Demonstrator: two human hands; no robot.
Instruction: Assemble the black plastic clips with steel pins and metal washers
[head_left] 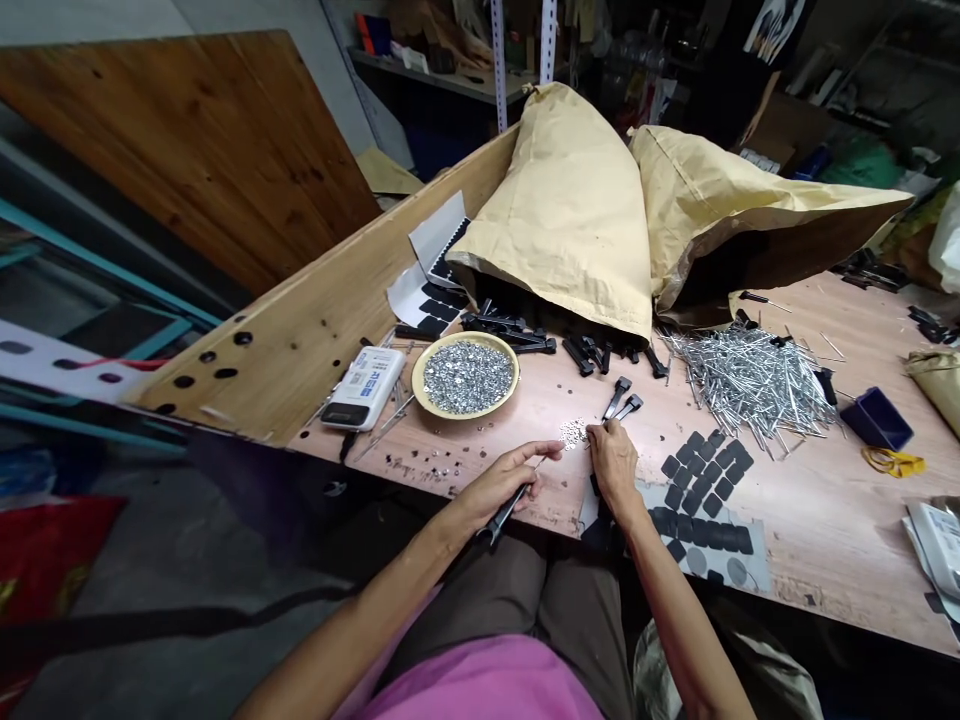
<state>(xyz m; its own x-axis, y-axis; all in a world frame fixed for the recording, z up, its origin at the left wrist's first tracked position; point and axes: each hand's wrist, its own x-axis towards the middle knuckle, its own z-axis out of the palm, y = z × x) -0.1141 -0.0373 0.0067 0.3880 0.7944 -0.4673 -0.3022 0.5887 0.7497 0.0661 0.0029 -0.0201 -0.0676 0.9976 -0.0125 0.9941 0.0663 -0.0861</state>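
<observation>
My left hand [499, 487] is closed round a black plastic part [501, 518]. A thin metal rod [541, 460] sticks out past its fingertips. My right hand [615, 462] is at the edge of a small heap of tiny silvery pieces [573, 433] on the table, thumb and fingers pinched together; what lies between them is too small to make out. Just beyond that hand lie two black parts with wide heads [618, 397]. A cream bowl [418, 392] full of small shiny metal pieces [466, 375] stands farther left.
Big tan sacks [562, 210] lie open at the back, black parts [510, 330] spilling below. To the right are a pile of metal rods [754, 390], black pads [705, 475] on a grey sheet, and a dark blue box [877, 418]. A white device [365, 388] sits left, beside the wooden side board [300, 340].
</observation>
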